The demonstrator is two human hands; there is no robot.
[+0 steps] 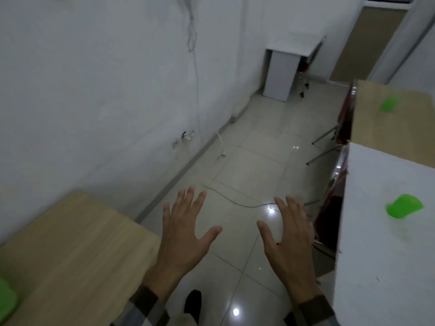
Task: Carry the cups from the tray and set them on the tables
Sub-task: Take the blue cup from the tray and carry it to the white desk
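My left hand [186,231] and my right hand [289,238] are stretched out in front of me over the tiled floor, palms down, fingers spread, holding nothing. A green cup [403,206] stands on the white table [376,243] at the right. Another green cup [389,105], blurred, stands on the tan table [388,137] behind it. A green object [7,300], cut off by the frame edge, lies on the wooden table [77,250] at the lower left. No tray is in view.
A narrow tiled aisle [247,161] runs between the tables toward a small white desk [289,62] at the back. Red chairs [334,208] with metal legs stand along the right tables. A cable [235,201] lies across the floor; a wall socket [187,136] sits low at left.
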